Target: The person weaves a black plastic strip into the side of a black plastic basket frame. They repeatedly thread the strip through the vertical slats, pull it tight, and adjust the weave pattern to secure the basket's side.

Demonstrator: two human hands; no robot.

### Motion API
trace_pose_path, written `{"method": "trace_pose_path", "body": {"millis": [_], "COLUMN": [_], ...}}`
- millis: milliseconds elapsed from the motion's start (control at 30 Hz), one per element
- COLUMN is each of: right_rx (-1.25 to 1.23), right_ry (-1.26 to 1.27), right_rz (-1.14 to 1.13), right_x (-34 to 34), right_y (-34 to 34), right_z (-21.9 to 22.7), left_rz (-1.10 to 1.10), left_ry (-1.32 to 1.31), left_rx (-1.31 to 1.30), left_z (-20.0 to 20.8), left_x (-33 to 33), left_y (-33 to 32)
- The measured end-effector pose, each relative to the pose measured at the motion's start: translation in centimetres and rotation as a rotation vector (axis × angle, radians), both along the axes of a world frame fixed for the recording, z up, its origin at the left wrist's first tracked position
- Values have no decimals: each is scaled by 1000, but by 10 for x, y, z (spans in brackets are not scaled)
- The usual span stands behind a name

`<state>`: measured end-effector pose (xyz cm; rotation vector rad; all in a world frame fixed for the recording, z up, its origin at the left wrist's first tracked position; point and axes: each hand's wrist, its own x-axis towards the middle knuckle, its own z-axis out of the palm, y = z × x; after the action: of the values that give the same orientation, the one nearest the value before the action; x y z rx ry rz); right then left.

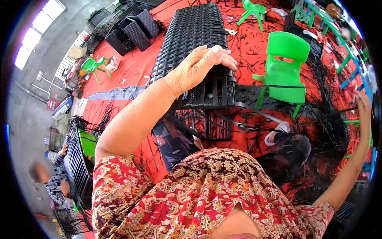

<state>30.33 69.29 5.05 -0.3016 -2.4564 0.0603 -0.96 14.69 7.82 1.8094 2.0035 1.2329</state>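
Our left hand lies unclenched across the panel beneath it, to steady it, we judge; right of it, a strip runs past a chair toward our right hand, its grip unclear near the rim.

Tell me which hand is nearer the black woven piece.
Left. The left hand lies over the near end of the black woven piece; the right hand is far off to its right, past a green chair.
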Motion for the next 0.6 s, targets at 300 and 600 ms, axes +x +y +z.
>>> {"method": "trace_pose_path", "body": {"millis": [300,600], "right_rx": [-1050,-1398], "right_ry": [349,91], "right_rz": [-453,661], "right_x": [160,-106], "right_y": [55,-317], "right_z": [-22,-53], "left_rz": [49,40], "left_ry": [-94,-854], "left_rx": [13,374], "left_z": [-4,1], "left_x": [0,-27], "left_y": [-16,-22]}}
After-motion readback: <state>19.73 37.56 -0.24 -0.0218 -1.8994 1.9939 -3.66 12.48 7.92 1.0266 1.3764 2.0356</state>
